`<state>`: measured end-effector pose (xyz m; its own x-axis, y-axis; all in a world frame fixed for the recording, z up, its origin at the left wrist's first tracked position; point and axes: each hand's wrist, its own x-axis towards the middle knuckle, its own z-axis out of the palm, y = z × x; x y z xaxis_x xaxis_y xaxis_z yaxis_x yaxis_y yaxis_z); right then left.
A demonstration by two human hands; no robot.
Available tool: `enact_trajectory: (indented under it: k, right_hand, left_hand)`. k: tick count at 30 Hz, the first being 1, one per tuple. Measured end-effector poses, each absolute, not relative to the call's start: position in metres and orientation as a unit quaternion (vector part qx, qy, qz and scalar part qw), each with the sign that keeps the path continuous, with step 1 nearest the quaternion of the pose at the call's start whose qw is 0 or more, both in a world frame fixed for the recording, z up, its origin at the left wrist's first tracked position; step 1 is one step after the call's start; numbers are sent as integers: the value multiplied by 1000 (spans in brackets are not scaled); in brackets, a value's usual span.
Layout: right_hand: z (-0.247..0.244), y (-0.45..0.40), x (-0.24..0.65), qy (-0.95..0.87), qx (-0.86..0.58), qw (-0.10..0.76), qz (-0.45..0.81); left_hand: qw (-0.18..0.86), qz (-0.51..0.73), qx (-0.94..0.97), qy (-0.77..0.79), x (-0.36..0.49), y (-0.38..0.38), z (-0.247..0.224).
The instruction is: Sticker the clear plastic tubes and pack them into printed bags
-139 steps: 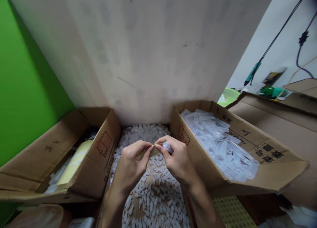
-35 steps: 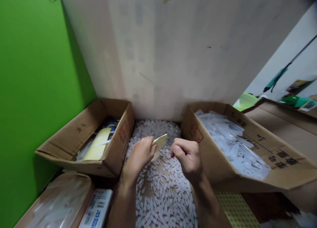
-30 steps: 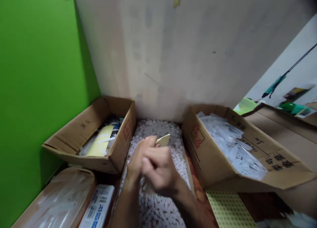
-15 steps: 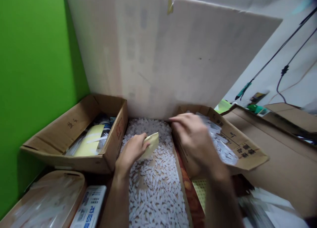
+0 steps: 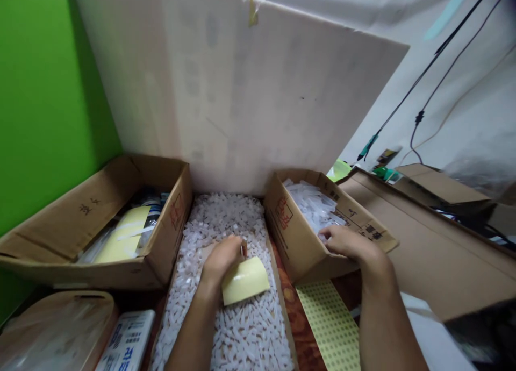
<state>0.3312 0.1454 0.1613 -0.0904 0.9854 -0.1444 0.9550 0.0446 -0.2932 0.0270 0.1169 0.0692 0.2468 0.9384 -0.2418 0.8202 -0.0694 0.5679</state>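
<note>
My left hand [image 5: 224, 259] is closed with a small pale-yellow sheet of paper [image 5: 246, 283] sticking out from beneath it. It is over a tray-like cardboard box full of small white plastic pieces [image 5: 253, 328]. My right hand [image 5: 342, 241] reaches over the near side of an open cardboard box [image 5: 282, 212] on the right, which holds clear plastic pieces [image 5: 312, 201]. Its fingers are curled together at those pieces, and what is between them is hidden.
On the left stands another open cardboard box [image 5: 161, 244] with yellow paper and wrapped items. A sheet of small round stickers [image 5: 328, 320] lies below the right box. Nearer left are a plastic-covered container [image 5: 60, 328] and a white printed box [image 5: 129, 339]. A large pale board [image 5: 242, 91] rises behind.
My right hand has moved from above the right box's left edge into its near end. The yellow sheet in my left hand has tilted down nearer the white pieces. The view has shifted right.
</note>
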Motion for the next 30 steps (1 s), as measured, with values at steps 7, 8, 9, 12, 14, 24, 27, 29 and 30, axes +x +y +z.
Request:
enact_trajectory:
  k: [7, 8, 9, 12, 14, 24, 27, 29, 30]
  right_hand:
    - [174, 138, 327, -704, -687, 170, 60]
    - [178, 135, 321, -698, -680, 221, 31]
    - [182, 130, 314, -688, -671, 277, 4]
    - [193, 113, 284, -661, -628, 410, -24]
    - [196, 102, 261, -678, -580, 452, 15]
    - [141, 134, 190, -817, -435, 320, 200]
    - [130, 142, 189, -823, -432, 301, 212]
    - [126, 145, 192, -819, -436, 300, 223]
    - [124, 146, 195, -817, -440, 297, 226]
  left_hand:
    - [301, 84, 720, 619, 38, 117, 68]
    - [296, 87, 719, 623, 38, 117, 67]
    - [289, 91, 717, 628, 38, 118, 66]
    - [262, 106, 711, 644, 36, 119, 63]
    - [249, 109, 711, 649, 35, 119, 64]
    - [241, 121, 732, 625, 21, 123, 69]
    - [251, 127, 734, 619, 13, 126, 71]
    - [260, 122, 735, 614, 10, 126, 71]
    - [266, 117, 736, 611, 11, 126, 71]
